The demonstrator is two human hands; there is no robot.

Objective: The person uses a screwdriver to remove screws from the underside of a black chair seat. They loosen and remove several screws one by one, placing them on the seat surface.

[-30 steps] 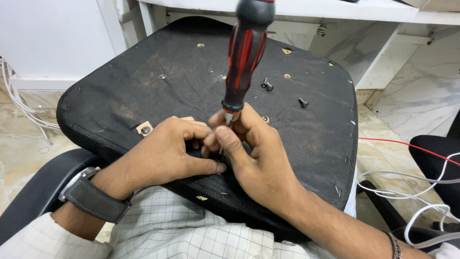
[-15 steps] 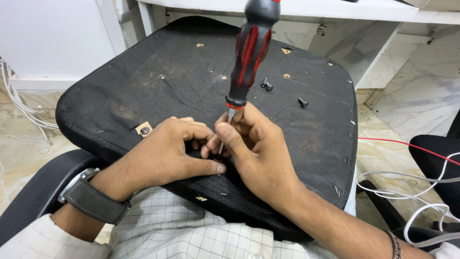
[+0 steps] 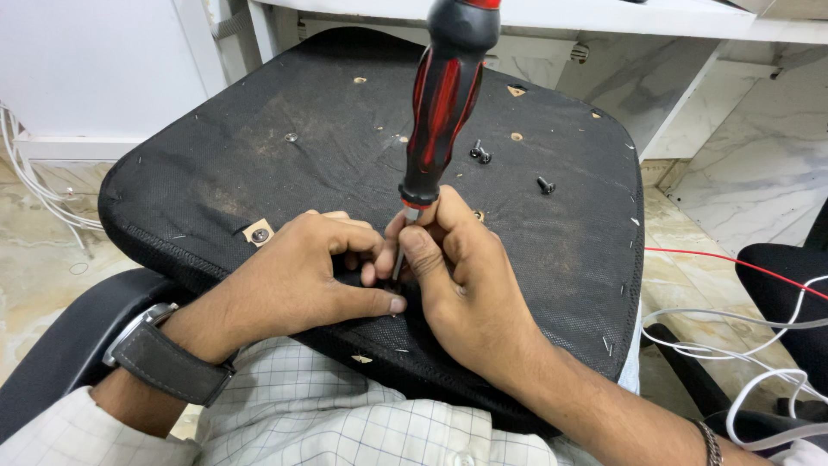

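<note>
A black fabric-covered chair seat [image 3: 259, 164] lies upside down across my lap. A screwdriver with a red-and-black handle [image 3: 442, 99] stands nearly upright on it near the front edge. My right hand [image 3: 457, 276] pinches its metal shaft just under the handle. My left hand [image 3: 302, 280] rests on the seat beside it, fingers curled around the tip, which they hide. A screw [image 3: 260, 234] sits in a tan patch left of my left hand. Three loose black screws [image 3: 480, 153] lie on the seat farther back.
Several open screw holes [image 3: 517, 136] dot the seat's far side. A white desk [image 3: 604, 17] stands behind it. White cables [image 3: 759, 380] and a red wire [image 3: 733, 263] cross the marble floor on the right, next to a black chair [image 3: 789, 285]. More white cables [image 3: 26, 181] hang at left.
The screwdriver handle tilted slightly right, then came back closer to upright. My right fingers shifted their grip on the shaft. My left hand stayed in place.
</note>
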